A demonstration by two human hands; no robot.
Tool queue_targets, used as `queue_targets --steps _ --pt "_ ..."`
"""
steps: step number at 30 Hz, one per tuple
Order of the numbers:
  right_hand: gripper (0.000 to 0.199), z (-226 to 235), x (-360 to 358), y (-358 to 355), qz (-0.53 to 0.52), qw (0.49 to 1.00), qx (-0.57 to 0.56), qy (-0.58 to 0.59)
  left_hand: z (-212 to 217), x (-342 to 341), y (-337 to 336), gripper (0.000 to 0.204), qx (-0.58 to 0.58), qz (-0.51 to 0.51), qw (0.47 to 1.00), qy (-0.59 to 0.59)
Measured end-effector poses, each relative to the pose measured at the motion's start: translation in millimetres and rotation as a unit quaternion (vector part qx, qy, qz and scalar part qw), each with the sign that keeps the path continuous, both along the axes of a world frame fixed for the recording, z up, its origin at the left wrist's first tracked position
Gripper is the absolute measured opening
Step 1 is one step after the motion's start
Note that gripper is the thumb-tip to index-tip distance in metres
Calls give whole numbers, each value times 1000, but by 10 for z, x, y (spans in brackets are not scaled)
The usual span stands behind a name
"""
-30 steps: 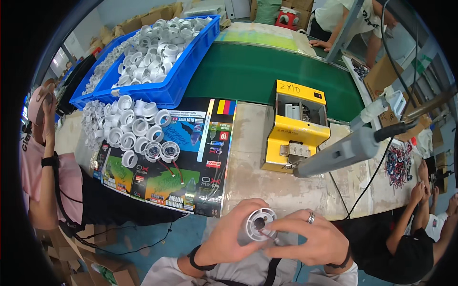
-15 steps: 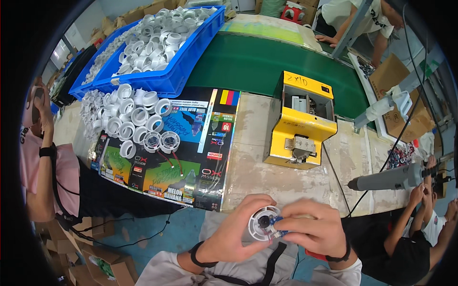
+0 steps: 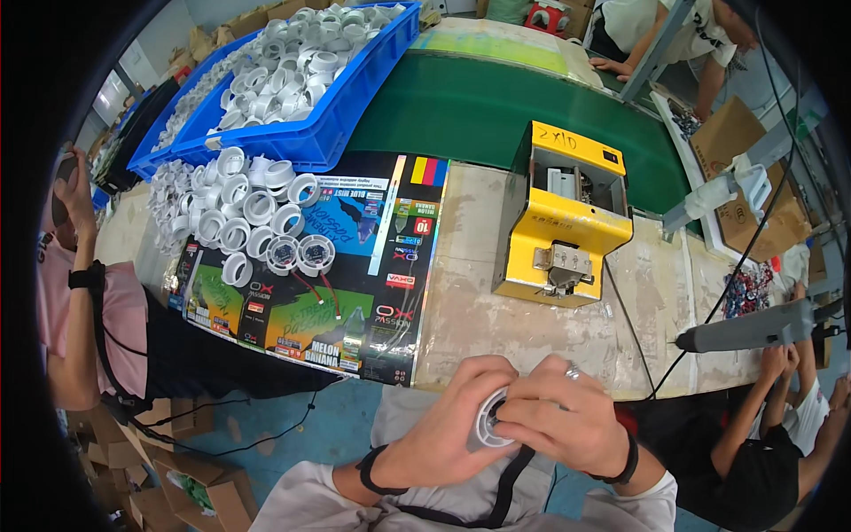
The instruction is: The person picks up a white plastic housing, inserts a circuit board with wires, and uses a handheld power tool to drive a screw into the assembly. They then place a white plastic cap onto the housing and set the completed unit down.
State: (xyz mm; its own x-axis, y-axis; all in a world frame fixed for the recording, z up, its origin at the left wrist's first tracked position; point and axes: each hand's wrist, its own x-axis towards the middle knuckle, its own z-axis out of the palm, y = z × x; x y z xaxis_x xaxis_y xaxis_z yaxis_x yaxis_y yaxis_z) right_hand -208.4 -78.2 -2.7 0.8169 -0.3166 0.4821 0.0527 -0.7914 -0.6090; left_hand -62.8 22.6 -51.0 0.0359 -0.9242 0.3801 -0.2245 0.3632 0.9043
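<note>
The desk (image 3: 496,310) spans the view, a green conveyor belt (image 3: 496,106) running along its far edge. At the far-left corner a blue crate (image 3: 328,133) is heaped with white plastic rings, and more white rings (image 3: 239,213) stand in a cluster on a printed colourful sheet (image 3: 355,266) spread over the desk's left half. Right of centre sits a yellow box-shaped machine (image 3: 563,222); a grey electric screwdriver (image 3: 753,328) hangs by its cord past the right edge.

Below the near edge, off the desk and close to the body, both hands meet around one white ring housing (image 3: 487,424). The left hand (image 3: 443,434) cups it from the left, fingers clenched around its rim. The right hand (image 3: 567,417) covers it from the right, its fingers (image 3: 523,412) pressed onto the ring's open face. The ring's axis points up toward the camera, and both hands are equally close.
</note>
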Motion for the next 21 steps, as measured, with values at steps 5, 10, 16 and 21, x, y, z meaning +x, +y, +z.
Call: queue_targets --steps 5,10,16,21 --pt "32 -124 -28 59 -80 996 -7 -37 -14 -18 -5 71 -8 -2 1000 1" --pt "32 -112 -59 57 -72 993 91 -21 6 -27 8 66 2 0 1000 1" --pt "32 -109 -117 73 -89 990 110 10 -21 -27 -37 52 -111 92 986 -82" --pt "31 -38 -123 80 -90 988 120 35 -67 4 -61 45 -151 86 980 -98"
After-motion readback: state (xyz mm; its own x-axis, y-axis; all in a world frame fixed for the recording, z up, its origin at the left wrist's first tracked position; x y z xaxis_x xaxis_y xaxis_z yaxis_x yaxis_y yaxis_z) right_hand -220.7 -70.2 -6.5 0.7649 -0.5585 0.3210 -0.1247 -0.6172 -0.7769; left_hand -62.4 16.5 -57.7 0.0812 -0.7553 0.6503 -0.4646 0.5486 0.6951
